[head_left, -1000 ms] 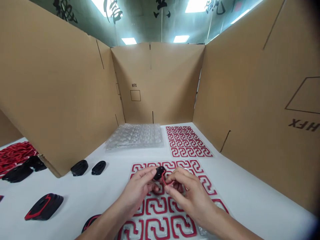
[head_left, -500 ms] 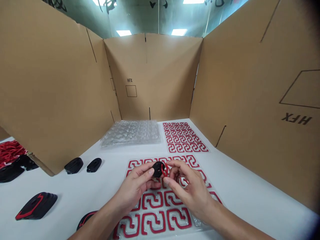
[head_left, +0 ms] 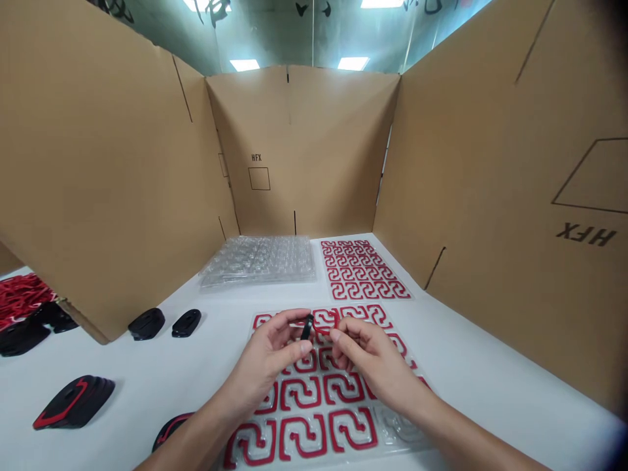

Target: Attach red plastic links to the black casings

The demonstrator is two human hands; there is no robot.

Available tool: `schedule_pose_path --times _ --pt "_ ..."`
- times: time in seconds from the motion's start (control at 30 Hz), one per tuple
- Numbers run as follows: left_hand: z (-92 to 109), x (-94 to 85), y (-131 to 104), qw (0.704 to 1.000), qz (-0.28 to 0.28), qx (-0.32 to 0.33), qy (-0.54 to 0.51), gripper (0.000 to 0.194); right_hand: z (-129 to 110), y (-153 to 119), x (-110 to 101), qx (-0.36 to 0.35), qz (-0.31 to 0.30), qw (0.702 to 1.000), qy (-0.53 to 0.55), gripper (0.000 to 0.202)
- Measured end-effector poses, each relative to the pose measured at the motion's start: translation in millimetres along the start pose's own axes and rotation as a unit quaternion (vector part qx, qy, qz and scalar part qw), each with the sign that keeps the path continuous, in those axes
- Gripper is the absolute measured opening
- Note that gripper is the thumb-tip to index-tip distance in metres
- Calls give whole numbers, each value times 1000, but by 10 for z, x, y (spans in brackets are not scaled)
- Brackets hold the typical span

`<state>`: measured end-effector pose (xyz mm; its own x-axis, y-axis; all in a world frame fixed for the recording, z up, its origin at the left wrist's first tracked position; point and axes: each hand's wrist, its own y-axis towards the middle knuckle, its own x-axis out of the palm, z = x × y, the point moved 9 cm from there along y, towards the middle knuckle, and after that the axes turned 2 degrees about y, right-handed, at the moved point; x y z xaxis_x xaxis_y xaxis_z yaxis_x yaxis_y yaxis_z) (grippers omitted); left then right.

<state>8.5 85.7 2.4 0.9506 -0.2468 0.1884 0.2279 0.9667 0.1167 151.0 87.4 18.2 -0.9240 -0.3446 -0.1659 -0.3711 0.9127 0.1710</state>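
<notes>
Between its thumb and fingers, my left hand [head_left: 279, 343] grips a small black part [head_left: 307, 327], seen nearly edge-on. My right hand [head_left: 366, 343] pinches a thin red piece [head_left: 322, 331] just to the right of that part. The red piece reaches toward the black part; whether they are joined is too small to tell. Both hands hover over a clear tray [head_left: 392, 428] whose cavities hold red S-like pieces. One cavity at its lower right shows no red piece.
A second red-filled tray [head_left: 363, 268] lies behind, beside stacked clear trays [head_left: 260, 261]. Black parts [head_left: 146, 324] and a red-edged black stack [head_left: 73, 402] stand on the left. Red pieces [head_left: 24, 297] are piled at the far left. Cardboard walls [head_left: 299, 150] surround the table.
My left hand has turned the black part from face-on to nearly edge-on. My right hand has shifted slightly right, and the red piece now spans a wider gap between the hands.
</notes>
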Motion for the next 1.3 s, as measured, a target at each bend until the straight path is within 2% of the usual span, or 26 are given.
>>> schedule_pose_path --times 0.13,0.33,0.5,0.57,0.73,0.93,1.1,1.3 --pt "59 -19 6 997 30 33 63 44 124 30 57 37 -30 998 51 37" --pt "99 -36 -43 980 86 77 161 41 188 49 37 45 3 997 64 41" --pt "-76 -62 24 991 82 33 104 44 378 99 81 106 -11 989 99 48" --pt "-128 -58 47 994 76 20 75 49 398 110 70 105 -12 990 89 47" --pt "-99 4 35 998 47 29 18 48 233 83 23 54 -7 998 32 46" --pt "-178 -4 38 998 47 -15 -49 52 88 37 56 20 -19 999 -17 41" --pt "-145 1 41 999 37 15 -14 38 52 4 132 2 -38 999 -28 36" --pt "-56 29 29 997 34 40 63 36 4 -27 172 -11 -49 998 -33 33"
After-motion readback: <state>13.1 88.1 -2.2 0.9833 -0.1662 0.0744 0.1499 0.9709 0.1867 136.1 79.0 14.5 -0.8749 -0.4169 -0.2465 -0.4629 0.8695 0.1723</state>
